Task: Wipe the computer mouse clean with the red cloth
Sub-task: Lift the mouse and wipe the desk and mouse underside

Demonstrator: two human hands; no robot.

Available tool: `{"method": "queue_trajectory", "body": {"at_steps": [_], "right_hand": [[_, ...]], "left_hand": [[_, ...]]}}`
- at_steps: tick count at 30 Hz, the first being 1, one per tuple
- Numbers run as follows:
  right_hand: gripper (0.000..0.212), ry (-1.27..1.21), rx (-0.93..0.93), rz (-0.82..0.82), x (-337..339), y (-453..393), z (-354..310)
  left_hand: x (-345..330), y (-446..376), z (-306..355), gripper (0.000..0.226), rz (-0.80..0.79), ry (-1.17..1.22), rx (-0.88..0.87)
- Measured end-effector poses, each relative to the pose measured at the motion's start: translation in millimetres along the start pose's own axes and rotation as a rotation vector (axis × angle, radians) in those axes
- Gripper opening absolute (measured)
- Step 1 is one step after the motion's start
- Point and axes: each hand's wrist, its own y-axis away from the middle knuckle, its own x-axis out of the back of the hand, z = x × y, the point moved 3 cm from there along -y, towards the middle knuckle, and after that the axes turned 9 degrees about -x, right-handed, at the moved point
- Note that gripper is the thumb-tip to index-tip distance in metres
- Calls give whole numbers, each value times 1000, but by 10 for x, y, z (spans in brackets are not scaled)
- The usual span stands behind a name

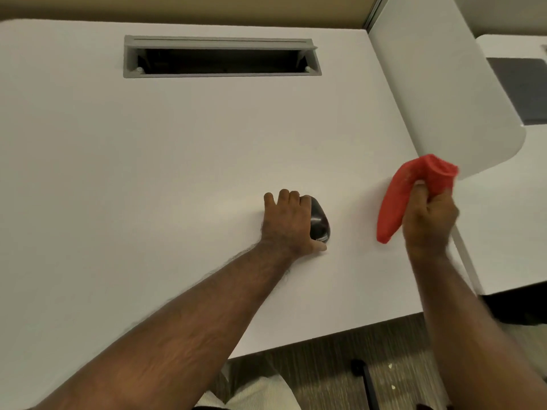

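Note:
A black computer mouse (319, 221) lies on the white desk (148, 173), right of centre. My left hand (288, 224) rests over its left side, fingers curled across the front and thumb at its near end, gripping it. The red cloth (398, 199) is bunched in my right hand (429, 220), which is raised above the desk to the right of the mouse. One end of the cloth hangs down toward the desk and the other bulges above my fingers. Cloth and mouse are apart.
A grey cable hatch (222, 56) stands open at the back of the desk. A white divider panel (444, 84) rises along the desk's right side, with another desk (515, 202) beyond it. The desk's front edge runs diagonally at lower right over carpet.

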Motion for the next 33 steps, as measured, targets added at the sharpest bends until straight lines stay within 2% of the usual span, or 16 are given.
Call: {"method": "queue_trajectory", "body": {"at_steps": [4,5,9,13,16,21,27,33], "right_hand": [[47,219,-2,-446,-620,160,259],[53,306,-21,-508,-737,198,318],[64,692,121,-516,-994,284,376],[58,889,229,-546,-1213,313,305],[57,893,292,-600,-1420,353,224],[50,777,474,-685,-1586,554,118],[59,630,660,-787,-1363,930,162],[63,616,762,-948,-894,1308,417]], "left_hand": [[-4,-6,8,87,36,54,-2],[1,6,1,84,59,61,-5],[76,115,-192,84,166,140,39],[171,309,-639,90,251,179,148],[230,438,-932,90,243,173,204],[292,607,-1200,89,233,201,190],[335,697,-1353,86,256,196,125],[367,728,-1229,83,260,186,117]]}}
